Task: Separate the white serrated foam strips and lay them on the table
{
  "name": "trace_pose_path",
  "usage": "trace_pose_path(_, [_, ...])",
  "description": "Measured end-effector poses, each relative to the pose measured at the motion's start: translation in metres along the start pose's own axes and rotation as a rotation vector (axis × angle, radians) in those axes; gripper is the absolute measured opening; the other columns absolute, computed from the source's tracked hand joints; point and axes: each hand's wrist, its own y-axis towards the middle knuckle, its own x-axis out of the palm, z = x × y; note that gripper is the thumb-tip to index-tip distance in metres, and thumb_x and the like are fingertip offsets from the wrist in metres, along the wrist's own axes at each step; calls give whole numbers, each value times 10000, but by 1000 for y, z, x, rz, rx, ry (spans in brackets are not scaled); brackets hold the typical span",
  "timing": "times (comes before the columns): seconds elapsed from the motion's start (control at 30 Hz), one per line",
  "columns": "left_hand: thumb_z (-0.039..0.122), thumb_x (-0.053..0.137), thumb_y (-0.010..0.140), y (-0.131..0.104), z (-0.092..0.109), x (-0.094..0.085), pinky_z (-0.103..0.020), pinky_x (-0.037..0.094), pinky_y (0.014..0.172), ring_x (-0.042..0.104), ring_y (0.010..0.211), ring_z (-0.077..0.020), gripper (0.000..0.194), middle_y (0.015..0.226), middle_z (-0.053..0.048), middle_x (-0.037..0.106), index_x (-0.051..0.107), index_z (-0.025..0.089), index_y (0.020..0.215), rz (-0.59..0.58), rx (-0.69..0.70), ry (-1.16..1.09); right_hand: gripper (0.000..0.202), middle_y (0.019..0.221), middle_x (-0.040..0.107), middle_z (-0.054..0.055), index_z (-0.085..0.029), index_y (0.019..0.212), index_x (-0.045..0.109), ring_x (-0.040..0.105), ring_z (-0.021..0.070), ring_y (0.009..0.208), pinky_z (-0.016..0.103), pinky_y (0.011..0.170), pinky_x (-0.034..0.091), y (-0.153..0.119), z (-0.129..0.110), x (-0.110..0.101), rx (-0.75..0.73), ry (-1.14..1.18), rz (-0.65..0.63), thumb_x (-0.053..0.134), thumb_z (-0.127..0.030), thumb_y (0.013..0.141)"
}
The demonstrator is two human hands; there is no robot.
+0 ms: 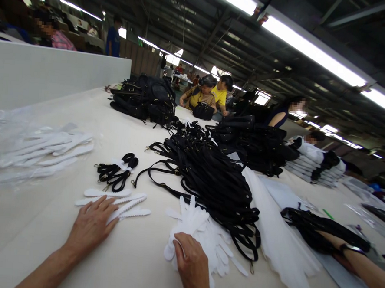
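Observation:
My left hand (pixel 92 225) lies flat, fingers spread, on a few white scalloped strips (pixel 131 205) at the left of the table (pixel 133 262). To its right, my right hand (pixel 190 257) rests at the near edge of a loose pile of white strips (pixel 203 225); its fingers are curled, and whether they pinch a strip is too small to tell. A small bundle of black straps (pixel 117 172) with a white wrap lies beyond my left hand. Beyond my right hand spreads a large heap of black straps (pixel 210 175) with metal clasps.
More white strips (pixel 51 148) lie in clear plastic at the left. Black bags (pixel 146 97) are piled farther back. At the right, a co-worker's arm (pixel 355 254) reaches over a black item beside white sheeting (pixel 278 236). Several people stand or sit beyond the table.

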Motion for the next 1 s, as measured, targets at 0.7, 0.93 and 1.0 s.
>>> trace_pose_path(0.7, [634, 619, 742, -46, 68, -14, -290, 482, 586, 652, 686, -198, 562, 764, -29, 711, 590, 227, 1129, -704, -274, -1495, 260, 1047, 745, 48, -236, 1040, 736, 674, 222, 986, 357, 881, 544, 54, -54, -3, 265, 1181, -178, 691, -347, 809])
trace_pose_path(0.93, [488, 508, 859, -41, 95, -20, -230, 429, 369, 600, 453, -139, 562, 905, -24, 724, 412, 270, 1369, -645, -273, -1151, 196, 967, 747, 15, -249, 996, 736, 677, 184, 911, 306, 856, 530, 36, -87, 15, 217, 947, -124, 597, -235, 859])
trace_pose_path(1.0, [478, 404, 894, -40, 103, -22, -259, 442, 378, 578, 408, -155, 434, 760, -28, 734, 569, 228, 1208, -620, -290, -1151, 228, 962, 742, 24, -258, 1025, 726, 669, 205, 912, 347, 868, 534, 32, -94, 19, 93, 779, -85, 617, -208, 830])
